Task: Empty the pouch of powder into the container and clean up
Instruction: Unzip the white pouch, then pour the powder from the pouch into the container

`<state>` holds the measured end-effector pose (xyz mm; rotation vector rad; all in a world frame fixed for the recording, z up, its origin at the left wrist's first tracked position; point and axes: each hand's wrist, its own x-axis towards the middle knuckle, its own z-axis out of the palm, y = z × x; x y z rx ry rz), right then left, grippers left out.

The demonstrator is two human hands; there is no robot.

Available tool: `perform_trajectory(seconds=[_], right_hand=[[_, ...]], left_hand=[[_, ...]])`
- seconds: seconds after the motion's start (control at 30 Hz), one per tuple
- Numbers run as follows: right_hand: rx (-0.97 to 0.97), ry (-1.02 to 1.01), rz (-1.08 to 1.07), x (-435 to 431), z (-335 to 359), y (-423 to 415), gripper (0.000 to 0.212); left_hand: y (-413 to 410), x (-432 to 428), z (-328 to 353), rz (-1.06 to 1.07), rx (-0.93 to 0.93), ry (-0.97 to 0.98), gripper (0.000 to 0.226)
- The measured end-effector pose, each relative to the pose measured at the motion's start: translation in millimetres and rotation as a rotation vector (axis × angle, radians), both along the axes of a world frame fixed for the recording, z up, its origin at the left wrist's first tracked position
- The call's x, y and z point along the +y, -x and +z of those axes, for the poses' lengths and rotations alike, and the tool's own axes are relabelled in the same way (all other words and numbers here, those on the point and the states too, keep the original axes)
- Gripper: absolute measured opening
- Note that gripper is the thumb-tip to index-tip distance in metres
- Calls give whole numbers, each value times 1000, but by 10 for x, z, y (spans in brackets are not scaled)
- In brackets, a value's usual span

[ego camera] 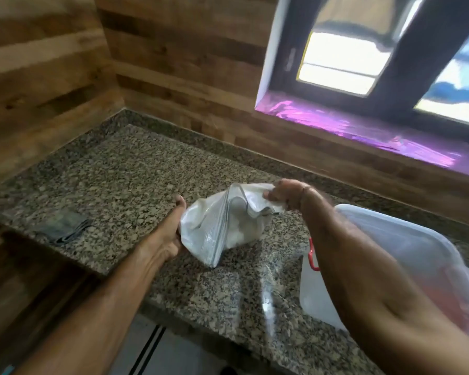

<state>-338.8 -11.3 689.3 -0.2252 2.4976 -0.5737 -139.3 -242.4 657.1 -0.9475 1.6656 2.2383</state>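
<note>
Left hand [171,234] gripped the pouch [217,228] by its side, thumb up. Right hand [284,194] pinched the mouth edge. The container [406,247] sat under the right forearm, lid apparently on. Best to unlatch first, keeping the mouth up.

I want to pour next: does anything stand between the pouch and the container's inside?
Likely yes: the lid looks seated on the container, just right of the pouch gripped by the left hand and right hand.
</note>
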Motion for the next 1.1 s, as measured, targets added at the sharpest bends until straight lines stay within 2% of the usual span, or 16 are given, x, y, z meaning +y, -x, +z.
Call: perform_trajectory(seconds=[0.07, 0.13, 0.3, 0.37, 0.43, 0.5, 0.57, 0.67, 0.73, 0.77, 0.83, 0.9, 1.1], right_hand=[[87, 140, -49, 180, 324, 6, 27], [111, 284, -134, 397, 657, 7, 21], [155, 554, -283, 1186, 1356, -193, 10], [177, 629, -316, 1569, 1540, -311, 25], [214, 652, -360, 1891, 1657, -438, 31], [259, 683, -405, 2280, 1685, -548, 24], [307, 680, -466, 2611, 1646, -663, 19], [361, 686, -527, 3102, 1419, -768, 23], [383, 804, -519, 3355, 1137, -807, 24], [390, 856, -528, 3433, 990, -854, 22], [400, 938, -530, 3525, 724, -972, 17], [417, 1013, -552, 3577, 486, -1055, 14], [412, 1009, -521, 3640, 199, -1190, 20]], left_hand=[[140, 73, 292, 11, 71, -22, 74], [319, 182, 558, 14, 137, -56, 64], [682, 731, 1087, -125, 317, -29, 31], [784, 1045, 1200, -141, 359, -19, 21], [862, 1332, 1259, -109, 392, -28, 18], [924, 1718, 1299, -98, 415, -33, 23], [927, 2075, 1306, -123, 436, -36, 29], [866, 2551, 1275, -130, 477, -50, 40], [829, 2769, 1151, -112, 518, -33, 15], [798, 2853, 1071, -107, 535, -12, 14], [735, 2982, 900, -90, 545, -10, 37], [680, 3052, 758, -98, 578, 1, 43], [584, 3103, 475, -80, 572, 16, 5]])
